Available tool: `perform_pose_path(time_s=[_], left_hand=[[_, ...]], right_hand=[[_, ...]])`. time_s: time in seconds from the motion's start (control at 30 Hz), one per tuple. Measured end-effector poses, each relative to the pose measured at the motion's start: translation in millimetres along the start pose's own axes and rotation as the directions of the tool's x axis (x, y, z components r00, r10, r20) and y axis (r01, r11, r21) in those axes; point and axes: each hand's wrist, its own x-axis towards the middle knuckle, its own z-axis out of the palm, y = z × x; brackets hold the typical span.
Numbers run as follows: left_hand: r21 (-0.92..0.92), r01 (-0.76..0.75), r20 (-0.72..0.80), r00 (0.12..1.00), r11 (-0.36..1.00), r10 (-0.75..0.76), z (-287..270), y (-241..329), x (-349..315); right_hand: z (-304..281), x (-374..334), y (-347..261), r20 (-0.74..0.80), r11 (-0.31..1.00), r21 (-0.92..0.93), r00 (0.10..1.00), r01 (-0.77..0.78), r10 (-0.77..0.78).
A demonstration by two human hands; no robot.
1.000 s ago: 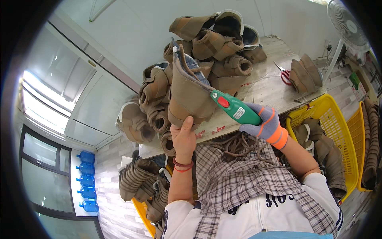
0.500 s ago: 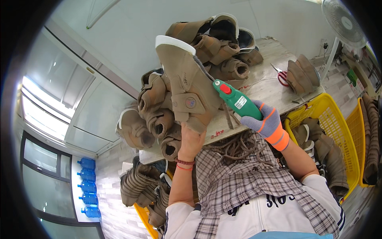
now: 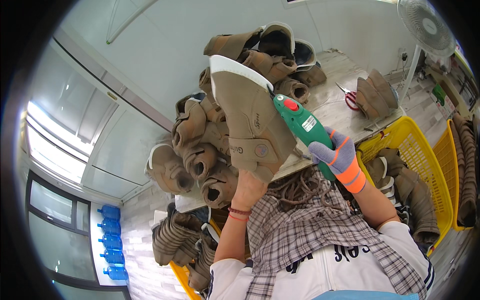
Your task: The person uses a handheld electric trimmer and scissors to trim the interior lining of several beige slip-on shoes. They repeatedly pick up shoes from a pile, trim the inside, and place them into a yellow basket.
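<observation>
A brown shoe upper [image 3: 252,120] with a white edge and a strap is held up over the table, its white edge pointing away from me. My bare left hand [image 3: 250,191] is closed on its near end, the fingertips partly hidden by the material. In my right hand [image 3: 337,155], gloved in grey and orange, is a green handheld power cutter [image 3: 302,125] with a red button. The tool's tip meets the upper's right edge, where the white border ends. Brown strips [image 3: 305,190] of trimmed material lie on my checked apron.
More shoe uppers [image 3: 200,160] are heaped on the worn table [image 3: 345,72]. Red-handled scissors [image 3: 350,96] lie beside a small stack of uppers [image 3: 376,95]. A yellow basket [image 3: 435,165] of uppers stands right, another stack [image 3: 177,235] at lower left. A fan [image 3: 427,27] is back right.
The upper has shifted right and toward me and turned slightly. The cutter has moved along its right edge, up to the white border. Both hands keep their hold.
</observation>
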Motion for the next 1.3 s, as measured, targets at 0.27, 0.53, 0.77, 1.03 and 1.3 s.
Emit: perform_pose_path(time_s=[0.27,0.53,0.77,1.03,1.3], left_hand=[[-0.239,0.023,-0.073,0.996,0.971,-0.041,-8,12,1],[-0.835,0.202,-0.100,0.859,0.512,-0.502,-26,5,-12],[-0.462,0.217,-0.223,0.910,0.860,-0.350,-43,-34,9],[-0.434,0.234,-0.110,0.945,0.870,-0.309,-32,-23,12],[-0.415,0.186,-0.101,0.963,0.891,-0.248,-13,-14,9]], right_hand=[[-8,4,6,-0.070,0.999,-0.051,0.997,0.016,-0.020],[-30,19,13,-0.122,1.000,-0.010,0.992,0.012,-0.013],[-32,21,25,-0.014,0.992,-0.055,0.994,-0.110,0.110],[-26,31,6,0.075,0.992,-0.020,0.990,-0.122,0.123],[-23,41,6,0.149,0.968,0.176,0.977,-0.178,0.153]])
